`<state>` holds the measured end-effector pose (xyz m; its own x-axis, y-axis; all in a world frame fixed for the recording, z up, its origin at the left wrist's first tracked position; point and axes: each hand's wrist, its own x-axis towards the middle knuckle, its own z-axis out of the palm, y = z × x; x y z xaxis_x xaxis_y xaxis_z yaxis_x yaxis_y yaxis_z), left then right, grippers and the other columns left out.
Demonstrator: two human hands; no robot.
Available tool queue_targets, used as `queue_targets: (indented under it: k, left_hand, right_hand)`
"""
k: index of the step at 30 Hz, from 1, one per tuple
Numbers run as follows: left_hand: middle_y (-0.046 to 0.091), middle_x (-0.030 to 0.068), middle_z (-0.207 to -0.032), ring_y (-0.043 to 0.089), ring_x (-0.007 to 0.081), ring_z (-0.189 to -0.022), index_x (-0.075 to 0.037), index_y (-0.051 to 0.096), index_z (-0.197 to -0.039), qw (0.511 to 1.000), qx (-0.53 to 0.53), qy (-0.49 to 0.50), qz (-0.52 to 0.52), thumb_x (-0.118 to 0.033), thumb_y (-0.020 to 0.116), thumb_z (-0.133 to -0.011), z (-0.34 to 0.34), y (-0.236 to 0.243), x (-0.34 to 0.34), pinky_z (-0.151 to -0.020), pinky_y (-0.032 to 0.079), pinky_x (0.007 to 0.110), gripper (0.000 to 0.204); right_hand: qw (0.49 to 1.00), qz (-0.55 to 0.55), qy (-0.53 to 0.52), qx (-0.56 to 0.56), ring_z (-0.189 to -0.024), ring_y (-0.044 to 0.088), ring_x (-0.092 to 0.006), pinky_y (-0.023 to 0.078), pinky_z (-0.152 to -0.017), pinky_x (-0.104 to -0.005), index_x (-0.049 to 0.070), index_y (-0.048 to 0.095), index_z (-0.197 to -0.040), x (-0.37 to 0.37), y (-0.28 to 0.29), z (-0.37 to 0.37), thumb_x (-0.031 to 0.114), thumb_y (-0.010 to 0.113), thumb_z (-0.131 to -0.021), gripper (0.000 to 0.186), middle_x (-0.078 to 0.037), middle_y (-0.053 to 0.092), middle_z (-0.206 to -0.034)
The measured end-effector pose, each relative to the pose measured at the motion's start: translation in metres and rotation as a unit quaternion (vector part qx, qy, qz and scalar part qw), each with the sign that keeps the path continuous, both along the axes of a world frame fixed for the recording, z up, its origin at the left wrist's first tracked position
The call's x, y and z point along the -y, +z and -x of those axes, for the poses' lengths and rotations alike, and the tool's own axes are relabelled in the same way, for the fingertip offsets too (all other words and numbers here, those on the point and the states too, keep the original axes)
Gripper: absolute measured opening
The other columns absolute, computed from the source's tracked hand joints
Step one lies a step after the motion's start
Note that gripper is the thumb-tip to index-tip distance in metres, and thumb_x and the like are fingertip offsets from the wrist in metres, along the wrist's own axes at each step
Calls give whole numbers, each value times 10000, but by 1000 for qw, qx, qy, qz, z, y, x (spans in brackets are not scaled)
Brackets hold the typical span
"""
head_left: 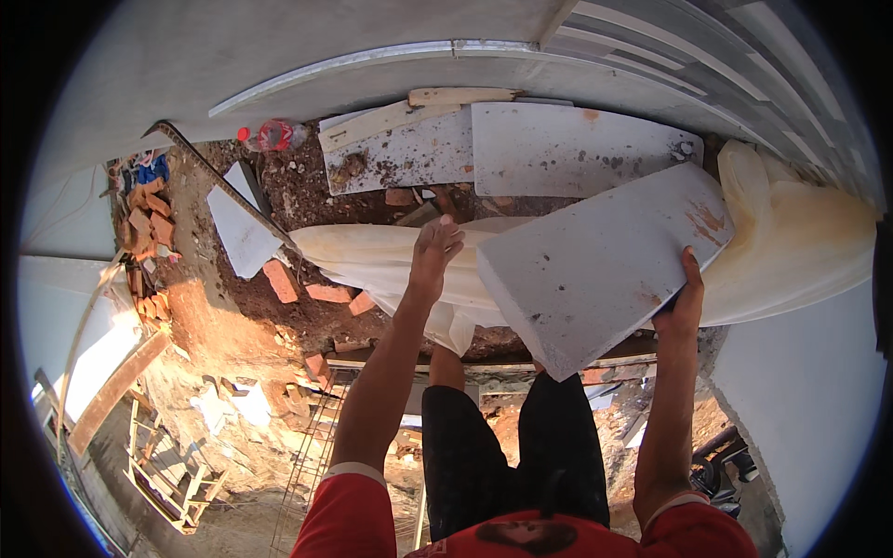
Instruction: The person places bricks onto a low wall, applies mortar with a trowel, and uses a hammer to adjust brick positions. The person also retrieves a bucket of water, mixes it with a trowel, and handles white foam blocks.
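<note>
A pale stone slab (600, 260) is gripped at its right edge by the right hand (682, 307), fingers curled around it. The left hand (433, 256) is laid on its far-left corner, fingers loosely spread. The slab is held tilted, rust-stained, over cream sheeting (372, 260). A red-capped bottle (270, 136) is seen far left.

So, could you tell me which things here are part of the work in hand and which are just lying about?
In hand: grey slab, held by right hand; left hand on cream sheet.
Lying about: red bottle, loose bricks, wooden plank, flat panels.
</note>
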<state>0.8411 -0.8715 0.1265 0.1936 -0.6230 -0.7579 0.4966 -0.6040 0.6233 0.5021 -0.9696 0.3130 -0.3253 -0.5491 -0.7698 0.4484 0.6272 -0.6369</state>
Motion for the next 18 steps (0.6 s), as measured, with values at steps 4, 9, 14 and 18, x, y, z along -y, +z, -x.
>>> queue_targets:
  k: [4,9,14,18]
  left_hand:
    - [572,99,-1141,593,203,-1029,43,484,-1366,974,96,-147,141,-371,760,-910,10,-116,68,-859,514,348,675]
    - [607,103,-1141,607,181,-923,15,549,-1320,995,30,89,26,-367,826,-847,67,-129,104,-704,505,336,668]
    - [621,141,-1196,647,208,-911,20,572,-1302,990,35,100,-96,-410,842,-819,72,-100,112,-621,524,309,701]
    - [643,152,-1149,654,217,-931,55,574,-1293,996,59,63,31,-458,835,-811,66,-87,101,-678,537,321,751]
  right_hand:
    - [1000,1,21,-8,-1307,496,-312,441,-1017,-505,71,470,-1451,0,-1,15,465,580,-956,642,-142,533,-1401]
    - [997,-49,-23,-58,-1253,552,-310,469,-1026,-472,44,430,-1465,-1,6,15,418,598,-975,640,-149,548,-1386]
    - [998,-56,9,-28,-1259,538,-285,458,-1017,-457,63,451,-1462,-3,15,12,450,565,-983,626,-116,549,-1382]
    - [998,-61,0,-26,-1251,522,-252,457,-972,-428,68,488,-1436,-7,13,23,481,511,-1000,602,-89,560,-1344]
